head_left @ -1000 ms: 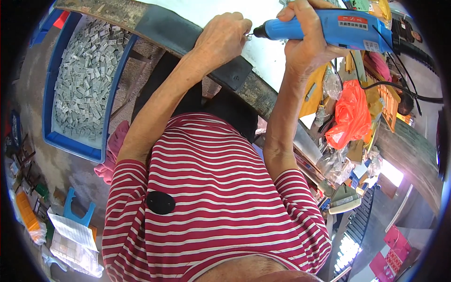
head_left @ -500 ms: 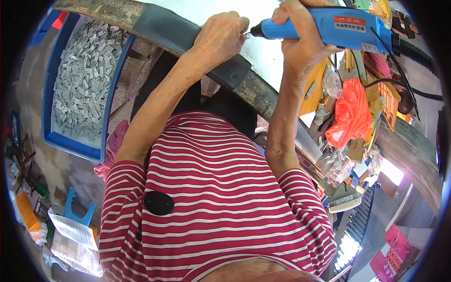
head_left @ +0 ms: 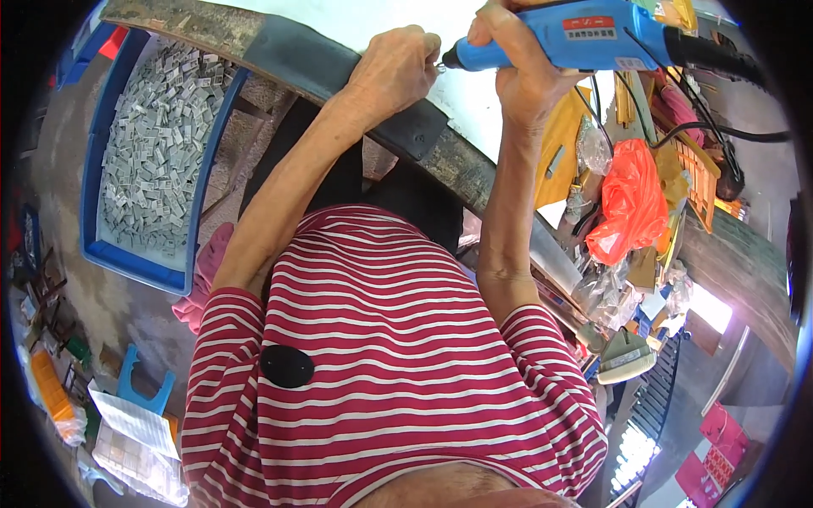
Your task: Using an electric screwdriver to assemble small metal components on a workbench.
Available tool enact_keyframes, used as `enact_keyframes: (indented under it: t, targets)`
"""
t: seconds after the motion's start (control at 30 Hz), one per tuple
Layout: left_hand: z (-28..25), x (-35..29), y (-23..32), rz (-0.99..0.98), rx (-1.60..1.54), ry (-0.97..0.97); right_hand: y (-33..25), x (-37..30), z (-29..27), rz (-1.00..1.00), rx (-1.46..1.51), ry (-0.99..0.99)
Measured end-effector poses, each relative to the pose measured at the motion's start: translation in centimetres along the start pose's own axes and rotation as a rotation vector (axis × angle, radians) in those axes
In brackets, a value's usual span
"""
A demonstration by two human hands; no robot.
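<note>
My right hand [head_left: 527,76] is wrapped round a blue electric screwdriver [head_left: 633,35], which lies nearly level above the white work surface [head_left: 470,102]. The dark nose of the tool points left, toward my left hand [head_left: 396,69]. That hand is closed in a pinch by the edge of the bench. A small shiny bit [head_left: 440,67] shows between the fingertips and the screwdriver's nose. Whatever the pinched fingers hold is mostly hidden, too small to name. A black cable runs from the tool's back end to the right.
On the left stands a blue tray [head_left: 141,269] full of small grey parts [head_left: 157,144]. A dark pad [head_left: 305,55] covers part of the worn bench edge. To the right lie a red plastic bag [head_left: 628,203], clear bags, loose cables and an orange crate [head_left: 699,182].
The screwdriver and my right hand have shifted a little to the left, the nose coming closer to my left fingertips. My left hand keeps its pinch at nearly the same place.
</note>
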State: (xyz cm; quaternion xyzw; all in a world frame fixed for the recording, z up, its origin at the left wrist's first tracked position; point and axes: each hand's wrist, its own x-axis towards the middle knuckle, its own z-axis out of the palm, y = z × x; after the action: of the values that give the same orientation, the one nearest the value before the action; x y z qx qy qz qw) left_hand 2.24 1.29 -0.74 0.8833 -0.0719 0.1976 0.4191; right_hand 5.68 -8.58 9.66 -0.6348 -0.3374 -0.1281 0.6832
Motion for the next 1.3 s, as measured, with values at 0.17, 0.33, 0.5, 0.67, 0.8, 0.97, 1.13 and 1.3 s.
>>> enact_keyframes:
  t: [0.17, 0.33, 0.5, 0.67, 0.8, 0.97, 1.13, 1.3]
  targets:
    - [0.1, 0.0, 0.5, 0.061, 0.095, 0.037, 0.0, 0.5, -1.0, 0.059, 0.121, -0.085]
    - [0.2, 0.2, 0.9, 0.030, 0.075, 0.006, -1.0, 0.1, -1.3, 0.018, 0.120, -0.133]
    - [0.1, 0.1, 0.6, 0.080, 0.145, 0.049, -0.2, -0.6, -1.2, -0.044, 0.127, -0.091]
    - [0.2, 0.1, 0.6, 0.056, 0.119, -0.012, -0.2, -0.7, -4.4, -0.002, 0.354, -0.001]
    - [0.2, 0.0, 0.6, 0.078, 0.120, -0.009, -1.1, -0.9, -5.5, -0.066, 0.223, 0.199]
    - [-0.3, 0.0, 0.7, 0.044, 0.004, -0.053, -1.5, -1.7, -6.9, -0.023, 0.227, 0.371]
    - [-2.3, -1.0, 1.7, -0.130, -0.278, 0.119, -0.7, -2.0, -7.8, 0.022, 0.214, 0.477]
    - [-7.9, -4.0, 0.2, -0.281, -0.242, 0.215, -0.2, -1.6, -7.7, -0.002, 0.178, 0.508]
